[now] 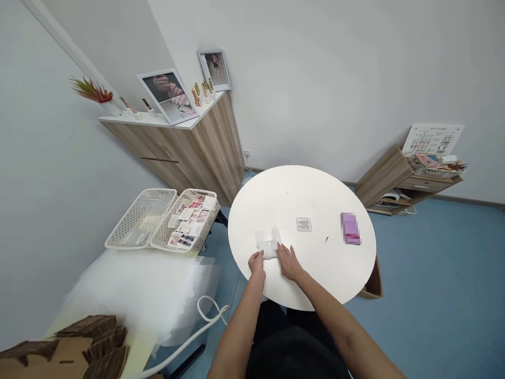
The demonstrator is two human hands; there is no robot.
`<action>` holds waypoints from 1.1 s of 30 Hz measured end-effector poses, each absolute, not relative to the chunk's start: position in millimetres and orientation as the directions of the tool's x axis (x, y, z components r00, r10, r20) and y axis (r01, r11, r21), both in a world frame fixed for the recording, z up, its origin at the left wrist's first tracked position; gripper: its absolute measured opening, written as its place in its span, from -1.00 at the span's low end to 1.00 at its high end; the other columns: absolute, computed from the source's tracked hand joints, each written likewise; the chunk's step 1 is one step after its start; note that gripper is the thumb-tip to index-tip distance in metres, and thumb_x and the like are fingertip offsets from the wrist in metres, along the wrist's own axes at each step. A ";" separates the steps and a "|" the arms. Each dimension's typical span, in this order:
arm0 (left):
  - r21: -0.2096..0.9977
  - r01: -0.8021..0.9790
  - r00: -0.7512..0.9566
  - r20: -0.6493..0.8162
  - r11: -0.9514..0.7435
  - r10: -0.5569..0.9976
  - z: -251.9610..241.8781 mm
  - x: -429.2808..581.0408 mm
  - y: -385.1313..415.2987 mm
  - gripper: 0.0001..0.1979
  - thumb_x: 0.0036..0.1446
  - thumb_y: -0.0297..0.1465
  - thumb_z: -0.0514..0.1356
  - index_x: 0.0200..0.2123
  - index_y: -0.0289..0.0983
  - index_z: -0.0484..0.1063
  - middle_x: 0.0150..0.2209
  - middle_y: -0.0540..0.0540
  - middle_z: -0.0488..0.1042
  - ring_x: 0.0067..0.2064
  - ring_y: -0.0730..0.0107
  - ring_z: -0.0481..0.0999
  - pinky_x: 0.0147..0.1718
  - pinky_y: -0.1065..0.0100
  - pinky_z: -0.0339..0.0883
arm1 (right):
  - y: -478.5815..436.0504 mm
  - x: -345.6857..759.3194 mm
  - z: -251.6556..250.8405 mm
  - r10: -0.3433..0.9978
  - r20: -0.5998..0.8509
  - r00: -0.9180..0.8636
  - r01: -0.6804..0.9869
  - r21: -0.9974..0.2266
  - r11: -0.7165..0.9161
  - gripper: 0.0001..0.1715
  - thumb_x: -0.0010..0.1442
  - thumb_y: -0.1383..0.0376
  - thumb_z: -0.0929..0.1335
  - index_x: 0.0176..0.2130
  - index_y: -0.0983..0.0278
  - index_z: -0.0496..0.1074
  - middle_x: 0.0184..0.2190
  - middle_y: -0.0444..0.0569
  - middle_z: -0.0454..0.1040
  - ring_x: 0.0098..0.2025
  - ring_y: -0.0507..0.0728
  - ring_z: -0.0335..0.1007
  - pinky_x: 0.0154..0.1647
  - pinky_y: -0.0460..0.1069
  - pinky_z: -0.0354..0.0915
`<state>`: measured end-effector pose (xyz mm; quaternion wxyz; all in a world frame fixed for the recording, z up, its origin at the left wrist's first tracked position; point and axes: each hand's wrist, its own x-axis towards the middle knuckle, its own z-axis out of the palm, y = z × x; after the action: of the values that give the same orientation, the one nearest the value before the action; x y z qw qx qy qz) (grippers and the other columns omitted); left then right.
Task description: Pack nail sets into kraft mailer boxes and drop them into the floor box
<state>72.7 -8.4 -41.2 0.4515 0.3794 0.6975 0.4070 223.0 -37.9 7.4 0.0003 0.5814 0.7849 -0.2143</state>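
A white, see-through wrapping sheet [269,248], folded over itself, lies near the front left of the round white table [315,195]. My left hand [257,261] pinches its near left corner between thumb and fingers. At the sheet's right edge, my right hand [290,262] rests with its fingers stretched and apart, fingertips touching the fold. What the fold covers, if anything, I cannot make out. To the right of both hands sits a small clear tray [304,224] with several little pieces in it. A purple packet [351,228], blurred out, lies farther right.
On my left, a stack of translucent sheets [158,295] lies beside brown cardboard boxes [71,352]. Two white baskets [114,237] stand behind it, one with several cards. A white cable [185,345] loops nearby. Wooden cabinets [215,142] and a shelf [384,176] line the wall.
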 end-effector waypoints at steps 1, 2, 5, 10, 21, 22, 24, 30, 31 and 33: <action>0.911 0.208 -0.300 -0.286 0.356 0.910 -38.6 75.5 -8.1 -0.77 0.14 -0.22 0.12 -0.35 -0.27 0.43 -0.37 -0.13 0.49 -0.33 0.24 0.52 -0.28 0.15 0.44 | -37.9 223.6 7.2 0.910 -0.256 -0.327 0.912 -0.337 0.233 -0.25 0.12 0.54 0.14 0.30 0.45 0.09 0.40 0.23 -0.11 0.41 0.32 -0.21 0.35 0.37 -0.27; 0.912 0.223 -0.314 -0.267 0.344 0.911 -35.4 78.3 -8.1 -0.78 0.11 -0.23 0.14 -0.37 -0.27 0.43 -0.34 -0.14 0.49 -0.29 0.22 0.52 -0.23 0.13 0.43 | -38.1 224.1 6.7 0.908 -0.262 -0.328 0.912 -0.337 0.232 -0.24 0.11 0.54 0.15 0.30 0.43 0.09 0.40 0.21 -0.12 0.41 0.32 -0.22 0.35 0.38 -0.28; 0.920 0.277 -0.302 -0.191 0.278 0.934 -23.5 86.8 -9.3 -0.86 0.03 -0.28 0.21 -0.43 -0.24 0.42 -0.22 -0.15 0.47 -0.10 0.14 0.48 -0.02 0.07 0.36 | -39.4 226.2 4.2 0.907 -0.267 -0.326 0.911 -0.345 0.226 -0.23 0.10 0.53 0.16 0.30 0.40 0.10 0.41 0.18 -0.14 0.41 0.32 -0.22 0.35 0.37 -0.28; 0.836 0.545 -0.039 0.093 -0.057 0.995 -12.9 93.6 -12.3 -0.85 0.20 -0.33 0.08 -0.38 -0.20 0.41 -0.02 -0.17 0.45 0.07 0.14 0.42 0.06 0.05 0.32 | -37.7 234.4 0.9 0.895 -0.252 -0.368 0.875 -0.420 0.241 -0.16 0.06 0.54 0.19 0.32 0.37 0.07 0.40 0.15 -0.11 0.39 0.31 -0.15 0.35 0.32 -0.17; 0.513 0.629 0.617 0.128 -0.585 0.776 -15.8 65.0 -4.0 -0.51 0.13 -0.44 0.08 0.16 -0.23 0.24 0.27 -0.19 0.25 0.36 -0.01 0.05 0.29 -0.24 -0.13 | -32.8 252.7 -28.6 0.893 0.069 -0.444 0.645 -0.667 0.373 -0.14 0.02 0.56 0.17 0.31 0.38 0.04 0.34 0.25 0.06 0.37 0.24 -0.03 0.29 0.29 0.11; 0.510 0.619 0.638 0.116 -0.597 0.762 -15.1 62.8 -2.2 -0.48 0.11 -0.44 0.09 0.17 -0.22 0.22 0.28 -0.19 0.23 0.37 -0.03 0.03 0.28 -0.26 -0.14 | -33.2 253.1 -28.8 0.890 0.105 -0.444 0.636 -0.662 0.395 -0.13 0.02 0.56 0.17 0.32 0.38 0.00 0.34 0.24 0.04 0.37 0.23 -0.04 0.28 0.29 0.13; 0.527 0.601 0.655 0.104 -0.600 0.748 -14.7 59.9 2.0 -0.46 0.09 -0.46 0.10 0.18 -0.23 0.20 0.28 -0.23 0.21 0.36 -0.03 0.04 0.27 -0.21 -0.04 | -33.0 254.3 -26.7 0.880 0.135 -0.456 0.640 -0.637 0.429 -0.13 0.03 0.55 0.17 0.32 0.38 -0.02 0.35 0.24 0.02 0.37 0.24 -0.05 0.27 0.28 0.16; 0.661 0.595 0.537 0.096 -0.457 0.838 -14.9 63.6 4.4 -0.59 0.06 -0.53 0.11 0.02 -0.21 0.27 0.23 -0.27 0.13 0.20 0.03 0.31 0.03 0.01 0.39 | -20.1 255.1 -12.0 0.890 0.032 -0.455 0.717 -0.579 0.388 -0.18 -0.01 0.51 0.24 0.25 0.35 0.07 0.31 0.24 0.09 0.18 0.31 0.18 0.16 0.29 0.24; 0.691 0.591 0.491 0.101 -0.416 0.865 -14.4 65.6 2.5 -0.61 0.07 -0.50 0.12 0.00 -0.21 0.26 0.21 -0.28 0.14 0.17 0.04 0.34 -0.01 0.02 0.41 | -16.8 254.4 -9.8 0.891 0.020 -0.453 0.722 -0.579 0.380 -0.16 -0.02 0.50 0.24 0.26 0.35 0.06 0.29 0.23 0.12 0.15 0.31 0.20 0.14 0.29 0.25; 0.752 0.574 0.372 0.114 -0.325 0.921 -13.0 70.7 -1.9 -0.69 0.09 -0.46 0.15 -0.06 -0.21 0.26 0.11 -0.24 0.20 0.14 0.08 0.35 -0.01 0.05 0.41 | -11.1 252.9 -6.5 0.889 0.002 -0.458 0.725 -0.577 0.375 -0.12 -0.02 0.49 0.25 0.28 0.34 0.01 0.25 0.21 0.20 0.09 0.30 0.20 0.11 0.28 0.26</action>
<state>70.7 -1.9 -13.0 0.3152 0.7658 0.4881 0.2755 252.9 -11.1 -6.5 -0.1583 0.4958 0.8139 -0.2581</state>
